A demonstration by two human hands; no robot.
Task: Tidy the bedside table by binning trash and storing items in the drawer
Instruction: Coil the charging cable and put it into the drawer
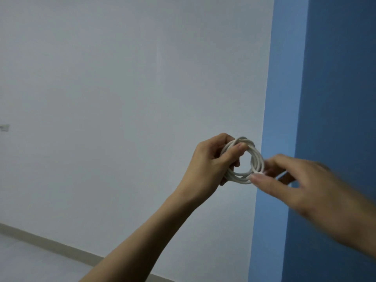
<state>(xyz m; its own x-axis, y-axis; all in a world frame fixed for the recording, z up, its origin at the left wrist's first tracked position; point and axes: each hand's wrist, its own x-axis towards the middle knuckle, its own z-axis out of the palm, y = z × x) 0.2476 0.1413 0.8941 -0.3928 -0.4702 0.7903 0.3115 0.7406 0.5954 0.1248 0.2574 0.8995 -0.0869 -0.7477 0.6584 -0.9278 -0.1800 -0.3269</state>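
Note:
A white cable [256, 159], wound into a small round coil of several loops, is held up in the air in front of a pale wall. My left hand [207, 165] grips the coil's left side, thumb across the loops. My right hand [301, 184], blurred by motion, pinches the coil's lower right edge between thumb and fingers. The bedside table, its drawer and any bin are out of view.
A pale grey wall [122, 98] fills most of the view, and a blue wall section [325, 78] stands at the right. A skirting board [50, 244] and a strip of light floor [24, 261] show at the lower left. A small wall socket [5, 127] sits at the far left.

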